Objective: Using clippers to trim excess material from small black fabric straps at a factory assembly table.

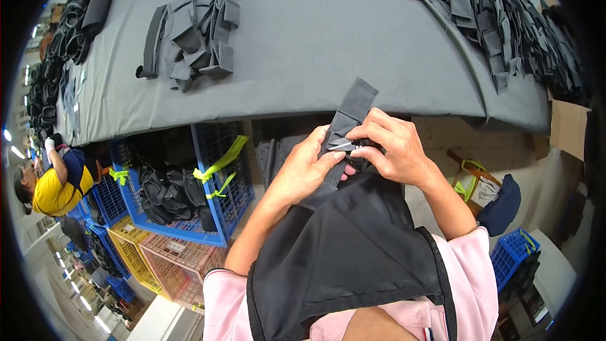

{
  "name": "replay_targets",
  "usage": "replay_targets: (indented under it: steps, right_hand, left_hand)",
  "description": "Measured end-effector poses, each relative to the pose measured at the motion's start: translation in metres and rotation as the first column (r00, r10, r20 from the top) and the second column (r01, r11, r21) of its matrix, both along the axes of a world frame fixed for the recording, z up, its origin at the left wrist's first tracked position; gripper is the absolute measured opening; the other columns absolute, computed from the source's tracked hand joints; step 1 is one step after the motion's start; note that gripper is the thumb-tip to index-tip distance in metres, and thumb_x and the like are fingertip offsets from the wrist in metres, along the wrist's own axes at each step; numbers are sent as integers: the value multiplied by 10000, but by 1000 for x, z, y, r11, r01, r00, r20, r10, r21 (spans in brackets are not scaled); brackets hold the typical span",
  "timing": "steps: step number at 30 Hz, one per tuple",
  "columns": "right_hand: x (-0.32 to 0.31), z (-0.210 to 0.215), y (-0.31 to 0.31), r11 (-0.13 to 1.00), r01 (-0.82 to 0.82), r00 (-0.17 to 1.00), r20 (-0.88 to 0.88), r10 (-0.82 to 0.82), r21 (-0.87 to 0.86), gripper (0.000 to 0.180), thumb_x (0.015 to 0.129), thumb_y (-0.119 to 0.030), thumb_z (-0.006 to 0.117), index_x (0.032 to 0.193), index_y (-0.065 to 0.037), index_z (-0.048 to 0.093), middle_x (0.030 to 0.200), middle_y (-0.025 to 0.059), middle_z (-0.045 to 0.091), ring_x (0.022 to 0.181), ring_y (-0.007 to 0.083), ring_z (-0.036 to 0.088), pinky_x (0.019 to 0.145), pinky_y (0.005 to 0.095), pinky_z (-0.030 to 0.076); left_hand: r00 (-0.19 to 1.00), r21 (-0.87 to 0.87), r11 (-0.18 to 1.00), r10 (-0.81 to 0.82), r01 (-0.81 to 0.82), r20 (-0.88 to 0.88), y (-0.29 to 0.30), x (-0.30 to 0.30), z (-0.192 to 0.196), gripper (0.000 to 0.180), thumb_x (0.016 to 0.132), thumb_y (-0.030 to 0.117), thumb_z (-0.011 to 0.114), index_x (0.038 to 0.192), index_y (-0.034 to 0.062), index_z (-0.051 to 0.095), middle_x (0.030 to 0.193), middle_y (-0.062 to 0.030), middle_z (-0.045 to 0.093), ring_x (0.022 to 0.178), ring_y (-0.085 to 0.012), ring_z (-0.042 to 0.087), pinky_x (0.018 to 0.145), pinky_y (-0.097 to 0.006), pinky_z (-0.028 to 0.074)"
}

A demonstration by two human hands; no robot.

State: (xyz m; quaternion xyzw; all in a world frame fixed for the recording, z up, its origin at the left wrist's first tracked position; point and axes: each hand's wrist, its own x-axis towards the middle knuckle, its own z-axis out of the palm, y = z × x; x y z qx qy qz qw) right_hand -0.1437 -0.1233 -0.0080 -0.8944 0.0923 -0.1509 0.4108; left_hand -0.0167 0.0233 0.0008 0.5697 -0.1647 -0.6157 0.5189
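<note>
Strap piece [351,113] of dark grey fabric stands before the table [328,38] edge, its long axis running up and slightly right, free end toward the table; left hand [306,170] pinches it taut below so the right hand [391,148], closed on small snips [346,146], can reach it

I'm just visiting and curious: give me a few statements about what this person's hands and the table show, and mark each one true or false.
1. The right hand holds small thread snips. True.
2. The left hand rests flat on the grey table. False: it grips the dark fabric strip below the table edge.
3. A heap of dark fabric pieces lies on the table. True.
4. The blue crate under the table is red. False: it is blue, tied with yellow-green ribbon.
</note>
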Motion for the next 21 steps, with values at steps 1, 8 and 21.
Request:
replay_targets:
  steps: [1,8,21]
  right_hand:
    - [0,-1,0,1000,1,1000,20,-1,-1,221,683,-120,719,874,-82,616,757,33,498,602,213,532,527,328,425]
    - [-2,-1,5,999,21,999,36,-20,-36,212,677,-112,722,862,-71,628,749,33,514,588,206,533,518,319,428]
    - [-24,4,17,941,305,950,20,-311,145,236,667,-33,732,883,-44,638,746,58,537,580,188,545,512,293,440]
  left_hand:
    - [1000,2,1000,-1,1,-2,-1,1,2,338,910,19,475,1242,-14,420,1003,-109,607,796,-167,657,693,-287,539]
    - [1000,26,1000,-10,10,-29,-1,1,3,372,902,40,506,1251,-31,400,1025,-123,595,806,-179,651,724,-291,536]
    - [951,-36,969,232,-244,-205,-1,6,-6,379,929,169,528,1250,-2,422,1119,-169,598,857,-207,653,772,-323,544]
